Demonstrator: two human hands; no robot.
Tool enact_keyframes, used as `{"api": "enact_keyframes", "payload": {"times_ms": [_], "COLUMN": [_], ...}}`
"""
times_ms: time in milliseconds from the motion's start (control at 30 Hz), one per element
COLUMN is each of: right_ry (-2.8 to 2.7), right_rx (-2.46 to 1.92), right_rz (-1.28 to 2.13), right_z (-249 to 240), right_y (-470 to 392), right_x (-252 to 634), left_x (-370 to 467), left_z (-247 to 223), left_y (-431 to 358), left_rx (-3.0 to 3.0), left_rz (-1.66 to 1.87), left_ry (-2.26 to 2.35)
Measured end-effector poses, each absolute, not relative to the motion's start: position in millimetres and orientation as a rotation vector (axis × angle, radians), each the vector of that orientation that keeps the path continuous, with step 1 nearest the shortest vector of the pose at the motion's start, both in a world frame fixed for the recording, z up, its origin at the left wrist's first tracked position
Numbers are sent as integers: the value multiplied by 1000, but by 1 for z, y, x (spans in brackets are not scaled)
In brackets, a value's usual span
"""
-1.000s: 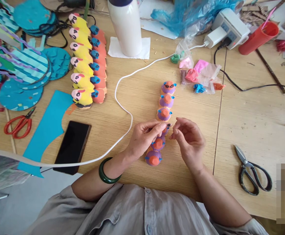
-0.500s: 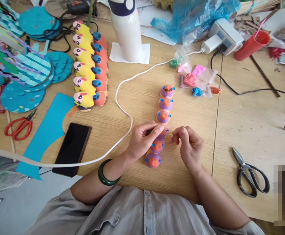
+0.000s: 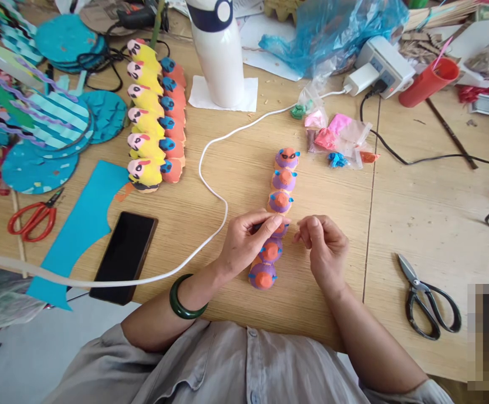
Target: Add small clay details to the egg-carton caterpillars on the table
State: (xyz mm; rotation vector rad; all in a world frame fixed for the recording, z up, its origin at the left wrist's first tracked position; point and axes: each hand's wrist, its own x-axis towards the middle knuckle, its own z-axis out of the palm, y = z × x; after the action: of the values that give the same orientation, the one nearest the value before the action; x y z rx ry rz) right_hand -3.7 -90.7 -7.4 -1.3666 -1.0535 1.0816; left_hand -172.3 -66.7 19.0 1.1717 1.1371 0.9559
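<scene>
A row of small purple clay animal heads (image 3: 287, 180) with orange faces and blue ears stands on the table in front of me. Over its middle, my left hand (image 3: 244, 238) has thumb and forefinger pressed together, partly covering one head. Anything in that pinch is too small to make out. To the right of the row, my right hand (image 3: 327, 247) hovers with fingers curled in and thumb against them; what they may hold is hidden. The farthest head bears dark eye marks, while the other visible faces look plain orange.
Bags of coloured clay (image 3: 326, 137) lie beyond the row, near a power adapter (image 3: 383, 64). A white cable (image 3: 204, 168) crosses the table. Black scissors (image 3: 427, 294) lie right; a phone (image 3: 124, 255), red scissors (image 3: 36, 219) and yellow clay figures (image 3: 146, 112) left. A white bottle (image 3: 219, 62) stands behind.
</scene>
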Motion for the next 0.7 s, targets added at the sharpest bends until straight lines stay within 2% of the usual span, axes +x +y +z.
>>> {"api": "enact_keyframes", "payload": {"times_ms": [267,700], "right_ry": [-1026,-974], "right_rx": [-1342,-1315], "right_rz": [1080,1285], "right_z": [-9,-5], "right_y": [-91,-92], "right_x": [-3,-6], "left_x": [-172,-172], "left_z": [19,15], "left_y": [-67,-67], "left_rx": [1174,1265], "left_rz": [940,986], "left_ry": [1129,1103]}}
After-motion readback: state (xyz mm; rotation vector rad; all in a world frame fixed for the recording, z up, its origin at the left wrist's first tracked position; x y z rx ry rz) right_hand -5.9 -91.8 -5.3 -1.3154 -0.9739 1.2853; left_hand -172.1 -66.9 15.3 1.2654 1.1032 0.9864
